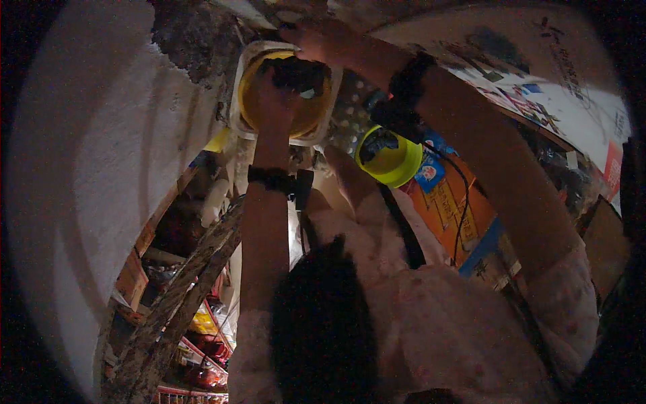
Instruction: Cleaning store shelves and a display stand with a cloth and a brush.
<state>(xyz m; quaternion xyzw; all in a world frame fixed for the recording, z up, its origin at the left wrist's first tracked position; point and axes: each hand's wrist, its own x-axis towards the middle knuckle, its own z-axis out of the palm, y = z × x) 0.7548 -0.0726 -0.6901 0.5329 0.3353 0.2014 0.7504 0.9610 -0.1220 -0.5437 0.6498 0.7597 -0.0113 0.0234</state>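
Observation:
A yellow basin [311, 120] sits inside a whitish square tub [237, 94] at the top middle. My left hand [277, 101] reaches down into the basin, beside a dark clump [303, 75] whose kind I cannot make out. Shadow hides the left fingertips. Over the tub's far right rim lies my right hand [319, 42], its fingers pointing left. The dim light blurs those fingers, so their grip does not show. To the right of the tub, a yellow-green round container [404, 167] stands tilted in view, with dark pieces [382, 143] in it.
Right of the round container lies an orange printed box [444, 209]. A pale wall [81, 175] rises on the left. Wooden beams [195, 289] run below it, with shelves of colourful packages [205, 337] behind. A whitish printed carton [518, 74] fills the upper right.

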